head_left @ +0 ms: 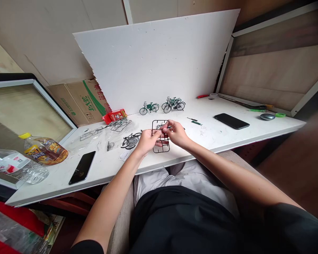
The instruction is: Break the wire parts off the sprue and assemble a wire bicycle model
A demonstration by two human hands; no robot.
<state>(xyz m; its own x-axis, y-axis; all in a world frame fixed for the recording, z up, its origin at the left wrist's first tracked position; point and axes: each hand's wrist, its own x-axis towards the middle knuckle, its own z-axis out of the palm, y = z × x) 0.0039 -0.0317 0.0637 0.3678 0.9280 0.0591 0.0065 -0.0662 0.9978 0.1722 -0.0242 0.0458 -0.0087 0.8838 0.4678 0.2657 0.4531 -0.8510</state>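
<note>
With the hands as the clock's centre and 12 o'clock away from the person, the white counter (pixel 209 137) spreads widest, its near edge passing just below them at 6 o'clock. A flat white upright board (pixel 159 60) closes off the far side at 12. At 10 o'clock is a brown cardboard box (pixel 82 102) with green printing; its contents cannot be seen. Towards 9 o'clock are a clear plastic bottle with a white-and-pink label (pixel 18 164) and a yellow-capped clear bottle (pixel 43 150), the latter part-filled with brown liquid. The left hand (pixel 148 139) is closed, thumb in front and fingers behind, on a black plastic frame of thin bars (pixel 162 141); the right hand (pixel 176 133) pinches its upper right part between thumb and forefinger. This rounded rectangle is over the counter's near side, its long axis running 12 to 6, broad face towards the person. Black rectangular phones lie at 8 o'clock (pixel 82 167) and near 3 (pixel 231 121), with mostly bare counter before the second. Small green model bicycles stand at 11 (pixel 149 108) and 1 o'clock (pixel 173 104); a tiny green part (pixel 196 122) lies at 2.
</note>
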